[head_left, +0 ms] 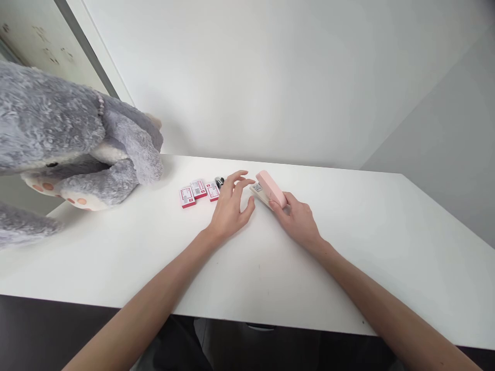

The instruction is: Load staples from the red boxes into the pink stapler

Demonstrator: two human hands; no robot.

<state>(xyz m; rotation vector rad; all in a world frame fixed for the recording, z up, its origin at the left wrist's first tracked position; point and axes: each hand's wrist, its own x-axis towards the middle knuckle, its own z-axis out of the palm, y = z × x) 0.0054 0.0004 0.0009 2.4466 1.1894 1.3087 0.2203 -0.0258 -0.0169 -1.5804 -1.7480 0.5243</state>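
The right hand (301, 219) grips the near end of a long, pale-pink stapler (271, 188) with a cream base; its axis runs near right to far left. The empty left hand (232, 203), fingers loosely spread, hovers just beside its far end. Small red-and-white rectangular boxes (187, 196) lie farther left.

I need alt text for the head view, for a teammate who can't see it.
A person's right hand grips a pink stapler on a white table, while the open left hand hovers close to its far end. Three small red-and-white boxes lie left of the hands, and a big grey plush toy fills the left side.
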